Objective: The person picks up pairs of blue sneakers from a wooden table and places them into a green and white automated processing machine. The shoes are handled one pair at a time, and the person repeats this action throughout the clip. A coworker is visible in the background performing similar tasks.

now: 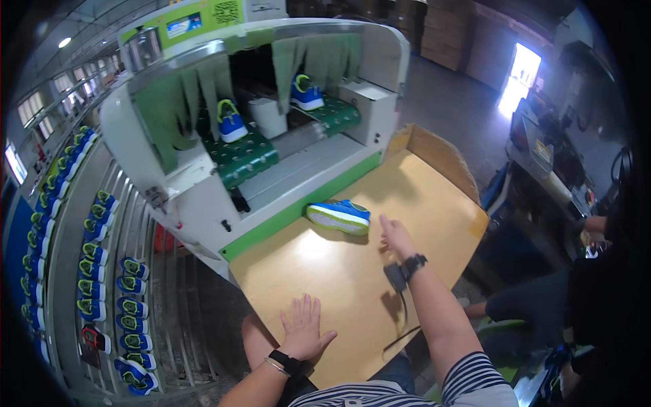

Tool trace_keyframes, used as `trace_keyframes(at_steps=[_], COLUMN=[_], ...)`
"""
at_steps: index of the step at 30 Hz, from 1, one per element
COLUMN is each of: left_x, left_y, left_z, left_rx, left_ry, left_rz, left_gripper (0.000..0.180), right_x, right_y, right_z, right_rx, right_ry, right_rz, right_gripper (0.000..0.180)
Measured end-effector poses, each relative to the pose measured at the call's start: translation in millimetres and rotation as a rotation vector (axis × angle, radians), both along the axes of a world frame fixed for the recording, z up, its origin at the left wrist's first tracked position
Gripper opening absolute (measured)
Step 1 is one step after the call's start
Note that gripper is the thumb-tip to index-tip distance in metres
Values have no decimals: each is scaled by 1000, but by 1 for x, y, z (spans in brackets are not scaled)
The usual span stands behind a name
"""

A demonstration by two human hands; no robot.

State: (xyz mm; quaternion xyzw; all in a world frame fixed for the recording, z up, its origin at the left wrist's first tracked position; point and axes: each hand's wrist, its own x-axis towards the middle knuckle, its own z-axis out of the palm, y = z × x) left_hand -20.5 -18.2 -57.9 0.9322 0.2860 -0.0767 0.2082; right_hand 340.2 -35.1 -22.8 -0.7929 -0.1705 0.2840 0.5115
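On the light wooden tabletop [285, 261], a blue sneaker [339, 217] with a white and lime sole rests near the machine's green front edge. My right hand [397, 239] is just to the right of this sneaker, apart from it, with fingers extended and nothing held. Palm down, my left hand [306, 330] lies on the near left part of the tabletop, fingers spread. Two more blue sneakers, one on the left green conveyor belt [245, 163] and one on the right green belt [337, 117], stand at the openings of the white machine [196, 183].
Slatted metal racks [64, 237] on the left carry rows of blue sneakers. A cardboard panel [444, 154] edges the tabletop's far right side. A small black box [395, 277] with a cable is by my right wrist. Another person [542, 305] is at the right.
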Motion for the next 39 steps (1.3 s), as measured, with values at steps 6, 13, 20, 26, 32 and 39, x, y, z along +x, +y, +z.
trace_keyframes(at_steps=[6, 13, 20, 26, 32, 39], left_x=[9, -1, -4, -5, -11, -15], left_y=[-4, -6, -7, -11, -14, -13], left_z=[2, 35, 21, 19, 26, 29], left_rx=[51, -12, 10, 31, 50, 60], left_ry=[47, 10, -70, -149, -139, -124], left_rz=[19, 39, 46, 45, 33, 48], left_gripper=[100, 96, 96, 94, 92, 91], right_x=[-13, -153, -124, -185, -190, -195], right_y=[56, -3, -63, -153, -164, -161], right_z=[-23, -5, -46, 1, -12, -8], right_rx=[276, 206, 53, -506, -498, -471], right_ry=[17, -691, -622, -684, -682, -654], right_rz=[67, 345, 582, 885, 855, 852], right_gripper=[68, 96, 103, 87, 84, 84])
